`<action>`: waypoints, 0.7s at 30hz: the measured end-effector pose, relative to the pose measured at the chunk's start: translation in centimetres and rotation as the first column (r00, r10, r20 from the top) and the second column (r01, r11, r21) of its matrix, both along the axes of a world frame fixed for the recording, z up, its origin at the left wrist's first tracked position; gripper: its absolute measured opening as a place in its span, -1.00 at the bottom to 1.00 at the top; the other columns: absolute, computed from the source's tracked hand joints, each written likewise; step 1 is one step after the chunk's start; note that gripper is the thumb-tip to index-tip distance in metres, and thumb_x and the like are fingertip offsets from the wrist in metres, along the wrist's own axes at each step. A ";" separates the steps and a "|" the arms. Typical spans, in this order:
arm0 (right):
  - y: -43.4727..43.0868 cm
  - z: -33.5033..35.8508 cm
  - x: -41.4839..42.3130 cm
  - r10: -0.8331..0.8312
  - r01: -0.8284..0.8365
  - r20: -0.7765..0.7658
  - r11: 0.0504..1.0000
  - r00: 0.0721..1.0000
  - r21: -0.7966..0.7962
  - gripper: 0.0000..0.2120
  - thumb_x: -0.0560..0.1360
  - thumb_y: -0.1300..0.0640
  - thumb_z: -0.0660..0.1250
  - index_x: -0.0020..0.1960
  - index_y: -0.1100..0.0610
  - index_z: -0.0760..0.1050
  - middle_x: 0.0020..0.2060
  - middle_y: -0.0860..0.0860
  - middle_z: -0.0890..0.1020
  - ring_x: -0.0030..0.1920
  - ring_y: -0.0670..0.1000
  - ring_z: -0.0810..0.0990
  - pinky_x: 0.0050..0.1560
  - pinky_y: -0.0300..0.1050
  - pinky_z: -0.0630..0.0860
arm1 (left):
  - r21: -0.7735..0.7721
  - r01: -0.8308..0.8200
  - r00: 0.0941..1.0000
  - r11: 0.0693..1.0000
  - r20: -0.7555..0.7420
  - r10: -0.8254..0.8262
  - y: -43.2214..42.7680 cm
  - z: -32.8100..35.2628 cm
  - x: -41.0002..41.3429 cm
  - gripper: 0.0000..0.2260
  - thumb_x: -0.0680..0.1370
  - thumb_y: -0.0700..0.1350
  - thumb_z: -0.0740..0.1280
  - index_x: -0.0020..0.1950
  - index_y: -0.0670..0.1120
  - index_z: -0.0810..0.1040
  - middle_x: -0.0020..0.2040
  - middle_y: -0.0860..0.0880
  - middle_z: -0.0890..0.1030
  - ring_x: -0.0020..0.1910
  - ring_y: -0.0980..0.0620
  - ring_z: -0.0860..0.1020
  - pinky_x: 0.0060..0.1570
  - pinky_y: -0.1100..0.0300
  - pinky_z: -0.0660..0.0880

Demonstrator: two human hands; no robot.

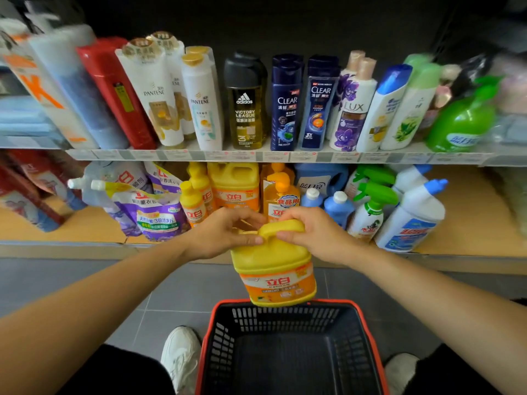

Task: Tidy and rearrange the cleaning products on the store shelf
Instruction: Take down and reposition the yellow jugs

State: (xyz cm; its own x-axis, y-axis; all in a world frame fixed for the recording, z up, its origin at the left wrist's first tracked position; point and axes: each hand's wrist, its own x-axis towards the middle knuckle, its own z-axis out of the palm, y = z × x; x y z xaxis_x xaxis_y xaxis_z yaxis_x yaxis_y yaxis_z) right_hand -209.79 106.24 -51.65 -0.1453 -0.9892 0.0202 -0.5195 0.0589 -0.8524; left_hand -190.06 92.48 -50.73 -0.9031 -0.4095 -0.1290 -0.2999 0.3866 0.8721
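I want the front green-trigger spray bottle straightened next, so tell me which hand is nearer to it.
Right. The right hand grips the yellow jug by its handle, just left of the spray bottle; the left hand holds the handle's other side, farther left.

yellow detergent jug (273, 266) | orange label, upright | held by top handle | above basket rim (285, 303)

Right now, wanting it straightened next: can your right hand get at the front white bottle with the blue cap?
Not yet, probably: the right hand grips the yellow jug. Nothing stands before the white bottle, so once freed, likely yes.
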 end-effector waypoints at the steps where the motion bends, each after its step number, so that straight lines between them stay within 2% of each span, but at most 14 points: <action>1: 0.4 0.2 -0.3 -0.022 0.022 0.013 1.000 1.000 -0.002 -0.87 0.50 0.14 0.48 0.01 0.13 0.60 -0.16 -0.03 0.63 -0.19 -0.23 0.54 -0.17 -0.27 0.47 | -0.001 -0.010 1.000 1.000 0.005 0.010 0.1 0.0 0.1 -0.61 0.49 -0.06 0.48 0.29 -0.10 0.60 0.21 -0.02 0.65 0.23 0.04 0.60 0.25 -0.01 0.56; 4: 1.3 1.2 -1.3 -0.102 0.103 0.084 0.995 0.991 -0.009 -0.86 0.49 0.16 0.48 0.02 0.16 0.60 -0.12 0.09 0.66 -0.16 -0.12 0.58 -0.15 -0.11 0.53 | 0.024 -0.051 0.998 0.998 -0.046 0.052 0.7 0.0 0.0 -0.65 0.50 -0.18 0.49 0.28 -0.11 0.60 0.22 -0.05 0.64 0.22 0.04 0.60 0.22 0.02 0.59; 7: 1.9 2.8 -2.7 -0.150 0.156 0.155 0.988 0.976 -0.023 -0.90 0.47 0.18 0.50 -0.06 0.05 0.61 -0.21 -0.06 0.65 -0.18 -0.12 0.61 -0.24 -0.22 0.53 | 0.093 -0.142 0.969 0.986 -0.189 0.157 1.7 0.8 -0.8 -0.67 0.51 -0.27 0.47 0.27 -0.14 0.59 0.21 -0.07 0.65 0.22 0.03 0.61 0.20 0.11 0.60; 9: 2.2 4.2 -4.0 -0.111 0.111 0.111 0.994 0.988 0.003 -0.87 0.45 0.16 0.53 -0.07 0.00 0.61 -0.23 -0.11 0.67 -0.18 -0.15 0.63 -0.25 -0.24 0.54 | 0.093 -0.170 0.949 0.981 -0.254 0.189 2.2 1.8 -1.6 -0.67 0.51 -0.27 0.47 0.26 -0.15 0.59 0.18 -0.06 0.67 0.20 0.06 0.63 0.17 0.11 0.61; 11: 2.5 5.4 -4.9 -0.031 0.031 -0.001 0.998 1.000 0.059 -0.82 0.41 0.08 0.56 -0.06 -0.03 0.60 -0.26 -0.17 0.68 -0.23 -0.22 0.63 -0.28 -0.28 0.51 | 0.051 -0.167 0.944 0.985 -0.279 0.175 2.8 2.7 -2.5 -0.66 0.50 -0.25 0.48 0.27 -0.14 0.59 0.17 -0.05 0.68 0.20 0.08 0.63 0.16 0.09 0.62; 13: 2.8 5.5 -5.0 -0.005 0.020 -0.145 0.994 0.989 0.107 -0.80 0.38 -0.01 0.57 -0.09 -0.04 0.59 -0.29 -0.15 0.66 -0.25 -0.20 0.60 -0.25 -0.17 0.51 | -0.010 -0.158 0.948 0.987 -0.282 0.149 3.7 3.0 -3.2 -0.65 0.49 -0.23 0.51 0.26 -0.12 0.61 0.15 -0.03 0.69 0.18 0.09 0.64 0.17 0.06 0.62; 14: 3.0 5.1 -4.9 -0.022 0.044 -0.187 0.992 0.982 0.119 -0.81 0.38 -0.04 0.57 -0.11 -0.02 0.60 -0.29 -0.10 0.65 -0.25 -0.16 0.59 -0.23 -0.09 0.52 | -0.039 -0.160 0.951 0.986 -0.276 0.143 4.0 2.9 -3.5 -0.65 0.48 -0.21 0.52 0.26 -0.11 0.62 0.15 -0.01 0.69 0.18 0.10 0.64 0.18 0.04 0.61; 16: 3.8 3.8 -4.3 -0.080 0.100 -0.169 0.988 0.982 0.114 -0.79 0.39 -0.05 0.56 -0.14 0.04 0.61 -0.28 0.02 0.64 -0.26 -0.10 0.57 -0.21 -0.03 0.50 | -0.082 -0.168 0.956 0.982 -0.255 0.142 4.3 2.2 -3.7 -0.64 0.47 -0.17 0.54 0.26 -0.03 0.64 0.16 0.05 0.69 0.19 0.14 0.63 0.22 0.01 0.59; 17: 4.1 3.1 -3.9 -0.111 0.127 -0.156 0.988 0.981 0.093 -0.78 0.39 -0.06 0.55 -0.16 0.05 0.61 -0.30 0.03 0.63 -0.28 -0.12 0.55 -0.23 -0.06 0.48 | -0.103 -0.172 0.957 0.980 -0.253 0.141 4.3 1.7 -3.7 -0.64 0.46 -0.15 0.55 0.24 0.03 0.64 0.16 0.08 0.69 0.18 0.17 0.63 0.22 0.03 0.59; 19: 4.4 2.1 -3.3 -0.181 0.191 -0.191 0.981 0.965 0.036 -0.76 0.39 -0.09 0.55 -0.23 0.04 0.58 -0.37 -0.03 0.58 -0.34 -0.18 0.50 -0.33 -0.25 0.37 | -0.144 -0.193 0.950 0.971 -0.274 0.148 4.4 0.8 -3.7 -0.64 0.46 -0.13 0.55 0.22 0.11 0.63 0.15 0.12 0.69 0.17 0.20 0.63 0.20 0.06 0.60; 21: 4.6 1.9 -3.1 -0.230 0.238 -0.221 0.971 0.948 0.011 -0.75 0.39 -0.10 0.54 -0.26 0.02 0.56 -0.39 -0.04 0.56 -0.34 -0.15 0.51 -0.37 -0.26 0.33 | -0.190 -0.224 0.940 0.956 -0.300 0.161 4.6 -0.3 -3.8 -0.66 0.48 -0.11 0.54 0.22 0.09 0.62 0.15 0.13 0.68 0.14 0.18 0.64 0.14 0.06 0.63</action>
